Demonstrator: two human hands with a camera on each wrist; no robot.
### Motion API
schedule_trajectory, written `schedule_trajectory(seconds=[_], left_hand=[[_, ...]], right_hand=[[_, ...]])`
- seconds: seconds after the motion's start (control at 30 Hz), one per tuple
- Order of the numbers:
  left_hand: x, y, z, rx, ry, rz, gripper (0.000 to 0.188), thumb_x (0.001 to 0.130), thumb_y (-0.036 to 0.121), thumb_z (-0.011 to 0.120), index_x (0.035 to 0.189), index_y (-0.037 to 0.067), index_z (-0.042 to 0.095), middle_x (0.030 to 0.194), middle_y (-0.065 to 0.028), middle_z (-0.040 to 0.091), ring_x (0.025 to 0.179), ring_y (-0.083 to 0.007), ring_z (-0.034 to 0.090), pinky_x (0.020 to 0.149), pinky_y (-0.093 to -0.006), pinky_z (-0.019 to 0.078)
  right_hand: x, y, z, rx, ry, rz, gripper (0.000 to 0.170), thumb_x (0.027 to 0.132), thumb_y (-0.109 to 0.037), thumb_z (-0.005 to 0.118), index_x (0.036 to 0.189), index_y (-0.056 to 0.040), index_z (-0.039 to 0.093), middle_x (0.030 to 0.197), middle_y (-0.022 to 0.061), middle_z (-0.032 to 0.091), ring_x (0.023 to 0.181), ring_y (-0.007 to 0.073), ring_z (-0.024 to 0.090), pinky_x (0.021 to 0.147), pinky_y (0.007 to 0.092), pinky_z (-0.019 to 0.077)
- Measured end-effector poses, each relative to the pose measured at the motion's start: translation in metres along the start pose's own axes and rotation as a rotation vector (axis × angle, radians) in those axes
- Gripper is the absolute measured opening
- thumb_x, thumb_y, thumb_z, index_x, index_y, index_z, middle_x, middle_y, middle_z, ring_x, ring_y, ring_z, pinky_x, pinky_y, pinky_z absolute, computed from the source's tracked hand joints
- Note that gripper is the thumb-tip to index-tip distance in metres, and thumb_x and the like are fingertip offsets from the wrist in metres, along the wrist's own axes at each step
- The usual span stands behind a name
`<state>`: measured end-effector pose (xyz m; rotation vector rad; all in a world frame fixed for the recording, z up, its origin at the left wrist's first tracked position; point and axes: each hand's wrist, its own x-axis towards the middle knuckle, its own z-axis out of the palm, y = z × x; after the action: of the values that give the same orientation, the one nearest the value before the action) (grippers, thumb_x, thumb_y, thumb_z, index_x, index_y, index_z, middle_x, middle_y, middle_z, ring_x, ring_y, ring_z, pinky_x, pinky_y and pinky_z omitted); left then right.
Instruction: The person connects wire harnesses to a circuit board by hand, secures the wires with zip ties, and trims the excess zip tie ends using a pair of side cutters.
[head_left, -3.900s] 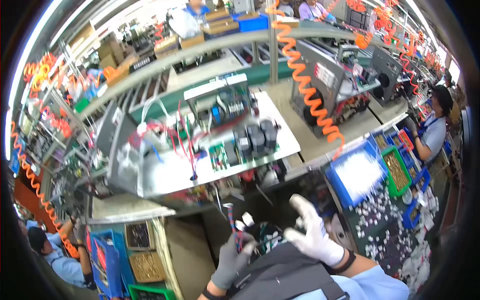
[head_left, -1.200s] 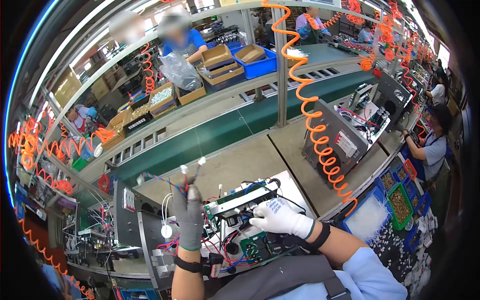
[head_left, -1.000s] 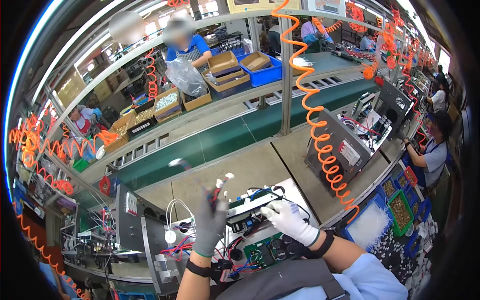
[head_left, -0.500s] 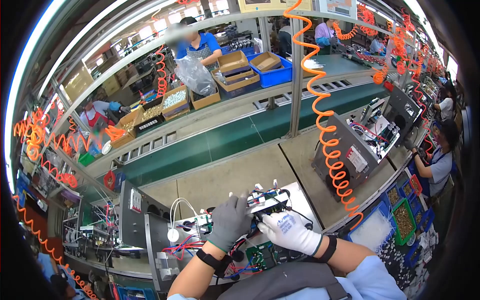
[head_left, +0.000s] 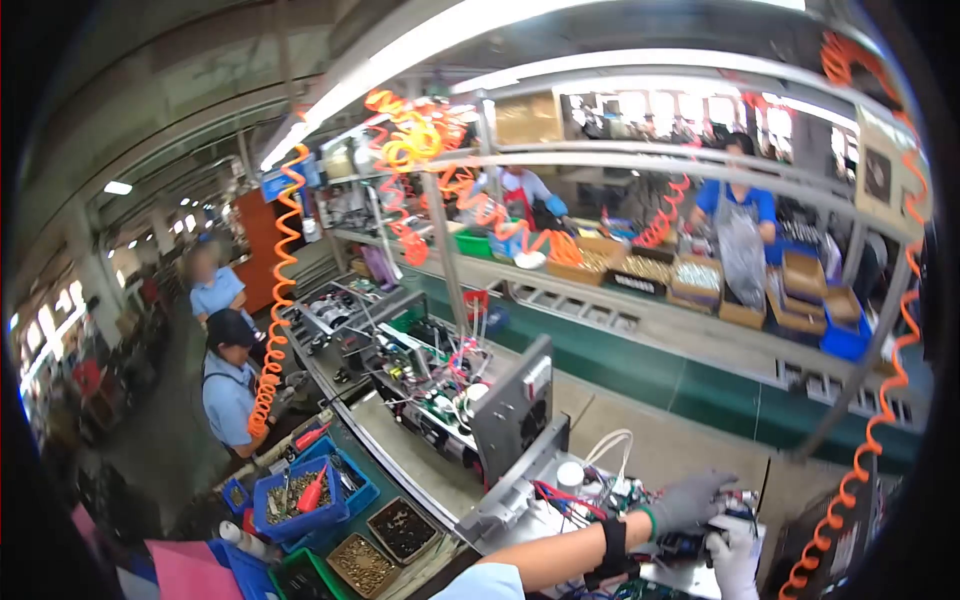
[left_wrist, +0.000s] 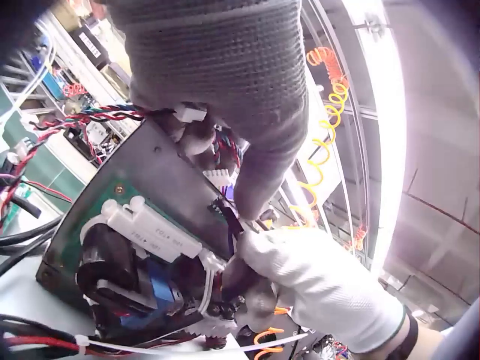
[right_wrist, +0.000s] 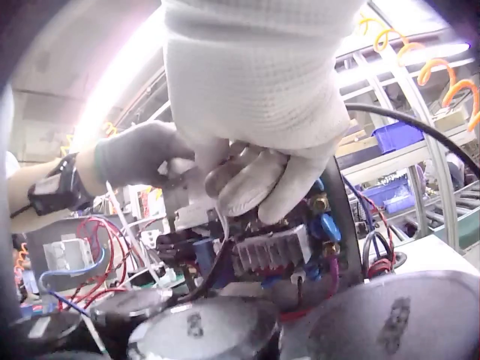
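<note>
Open unit (head_left: pixel 515 490) sits at the near edge of the workbench (head_left: pixel 600 385), with both gloved hands working over its interior. Left hand (head_left: pixel 695 503), grey glove: fingers are bent over the edge of a dark plate (left_wrist: pixel 161 169), gripping a twisted wire bundle (left_wrist: pixel 97 114). The bundle passes directly beneath the palm, between hand and plate; one white connector (left_wrist: pixel 191 112) lies against the glove and a second white connector (left_wrist: pixel 219 178) projects just below the curled fingers. Right hand (head_left: pixel 735 565), white glove: fingers are curled, their tips just below the left hand's lowest fingertip. A black cable (right_wrist: pixel 214 271) rises to these tips; whether they pinch it, cannot be told. White blocks (left_wrist: pixel 161 236) are mounted beside the plate, clear of both grips. Round black capacitors (right_wrist: pixel 206 330) stand below the right hand, apart from it. A white cylinder (head_left: pixel 570 476) stands between the unit's end panel and the left hand. Adjacent unit (head_left: pixel 515 410) occupies the workbench beyond that panel. Green conveyor belt (head_left: pixel 720 405) runs along the workbench's far edge; a blue bin (head_left: pixel 325 518) containing small parts stands off the near edge.
</note>
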<state>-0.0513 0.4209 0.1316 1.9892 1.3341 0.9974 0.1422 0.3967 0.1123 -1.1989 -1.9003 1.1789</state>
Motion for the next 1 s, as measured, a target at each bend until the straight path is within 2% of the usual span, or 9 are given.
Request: schedule_trajectory(seconds=[0.03, 0.17, 0.23, 0.4, 0.5, 0.53, 0.6, 0.8, 1.0], left_hand=[[0.005, 0.005, -0.003, 0.036, 0.004, -0.052, 0.048, 0.086, 0.021, 0.060, 0.131, 0.011, 0.046, 0.112, -0.0189, 0.054, 0.100, -0.0370, 0.058, 0.086, -0.0435, 0.0474], [0.009, 0.022, -0.004, 0.110, -0.053, -0.222, 0.043, 0.088, 0.021, 0.059, 0.129, 0.013, 0.051, 0.117, -0.0166, 0.061, 0.109, -0.0347, 0.058, 0.090, -0.0437, 0.0472], [0.010, 0.019, 0.001, 0.087, -0.037, -0.194, 0.041, 0.088, 0.021, 0.059, 0.127, 0.014, 0.051, 0.114, -0.0160, 0.062, 0.107, -0.0343, 0.059, 0.088, -0.0434, 0.0479], [0.018, -0.003, 0.017, -0.041, 0.221, -0.092, 0.031, 0.087, 0.021, 0.058, 0.116, 0.011, 0.054, 0.101, -0.0152, 0.064, 0.095, -0.0355, 0.062, 0.081, -0.0433, 0.0488], [0.018, 0.015, 0.003, -0.161, 0.204, -0.198, 0.030, 0.083, 0.015, 0.058, 0.112, 0.009, 0.055, 0.099, -0.0166, 0.064, 0.092, -0.0356, 0.063, 0.078, -0.0425, 0.0490], [0.020, 0.021, 0.000, -0.192, 0.188, -0.254, 0.032, 0.081, 0.012, 0.057, 0.113, 0.009, 0.056, 0.099, -0.0175, 0.064, 0.091, -0.0349, 0.063, 0.078, -0.0417, 0.0494], [0.020, 0.026, -0.004, -0.278, 0.173, -0.276, 0.036, 0.080, 0.016, 0.060, 0.115, 0.007, 0.056, 0.096, -0.0170, 0.065, 0.088, -0.0328, 0.065, 0.075, -0.0402, 0.0502], [0.021, 0.006, -0.006, -0.543, 0.252, -0.196, 0.046, 0.075, 0.024, 0.065, 0.115, 0.004, 0.056, 0.088, -0.0130, 0.065, 0.079, -0.0227, 0.063, 0.074, -0.0330, 0.0505], [0.017, 0.013, -0.009, -0.412, 0.249, -0.269, 0.044, 0.080, 0.023, 0.061, 0.120, 0.006, 0.054, 0.095, -0.0176, 0.066, 0.088, -0.0306, 0.065, 0.078, -0.0378, 0.0508]], right_hand=[[-0.013, -0.066, -0.014, -0.547, 0.024, -0.243, 0.033, 0.080, -0.017, 0.068, 0.113, -0.0084, 0.066, 0.126, 0.0136, 0.058, 0.121, 0.0256, 0.049, 0.104, 0.0400, 0.0319], [-0.020, -0.032, -0.016, -0.675, 0.184, -0.531, 0.023, 0.081, -0.018, 0.068, 0.102, -0.0068, 0.069, 0.109, 0.0120, 0.065, 0.097, 0.0292, 0.057, 0.086, 0.0411, 0.0432], [-0.020, -0.035, -0.014, -0.655, 0.122, -0.126, 0.019, 0.083, -0.021, 0.068, 0.094, -0.0056, 0.070, 0.099, 0.0164, 0.065, 0.091, 0.0330, 0.058, 0.083, 0.0420, 0.0453], [-0.025, -0.073, -0.036, -0.585, 0.021, -0.128, 0.019, 0.085, -0.022, 0.068, 0.093, -0.0050, 0.069, 0.091, 0.0153, 0.065, 0.082, 0.0306, 0.062, 0.074, 0.0374, 0.0500], [-0.001, -0.082, -0.056, -0.666, 0.158, -0.458, 0.025, 0.084, -0.022, 0.071, 0.104, -0.0074, 0.067, 0.103, 0.0117, 0.068, 0.090, 0.0238, 0.066, 0.081, 0.0334, 0.0508], [0.030, -0.067, -0.051, -0.676, 0.267, -0.823, 0.026, 0.071, 0.002, 0.059, 0.097, -0.0010, 0.062, 0.084, 0.0132, 0.064, 0.072, 0.0271, 0.062, 0.064, 0.0379, 0.0471], [0.054, -0.097, -0.041, -0.780, 0.200, -0.989, 0.033, 0.065, 0.001, 0.061, 0.097, -0.0022, 0.059, 0.091, 0.0161, 0.062, 0.078, 0.0370, 0.059, 0.070, 0.0453, 0.0464], [0.092, -0.078, -0.044, -0.905, -0.126, -1.000, 0.029, 0.056, -0.004, 0.065, 0.084, -0.0052, 0.055, 0.079, 0.0108, 0.058, 0.071, 0.0338, 0.058, 0.063, 0.0450, 0.0454], [0.094, -0.059, -0.041, -0.880, 0.064, -1.214, 0.037, 0.049, -0.005, 0.064, 0.085, -0.0056, 0.056, 0.081, 0.0100, 0.060, 0.078, 0.0320, 0.059, 0.069, 0.0443, 0.0464]])
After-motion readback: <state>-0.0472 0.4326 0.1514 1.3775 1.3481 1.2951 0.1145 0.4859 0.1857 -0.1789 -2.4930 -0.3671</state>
